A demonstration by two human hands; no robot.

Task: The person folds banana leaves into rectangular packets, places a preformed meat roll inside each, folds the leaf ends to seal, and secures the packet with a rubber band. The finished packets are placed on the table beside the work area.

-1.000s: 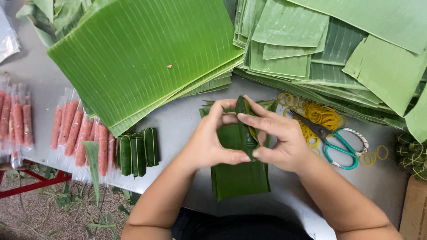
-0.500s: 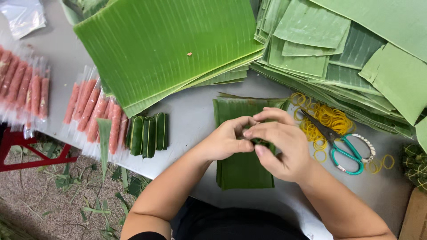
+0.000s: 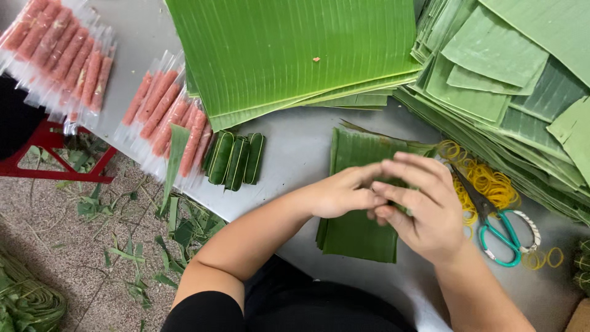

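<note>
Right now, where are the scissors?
In the head view, the teal-handled scissors lie on the grey table just right of the right hand, partly over the pile of yellow rubber bands, below the stacked banana leaves.

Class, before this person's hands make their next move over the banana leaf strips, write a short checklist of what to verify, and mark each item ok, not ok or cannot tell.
1. Both hands meet over the stack of banana leaf strips: left hand, right hand. Ok.
2. What the fingers pinch between them: hidden by the right hand. Cannot tell.
3. Yellow rubber bands lie close beside the right hand. Ok.
4. Scissors lie flat on the table, apart from the hands. Ok.
5. Three wrapped green rolls lie side by side, away from the strips. Ok.
6. Plastic-wrapped pink sausages within the left hand's side. Ok.
</note>
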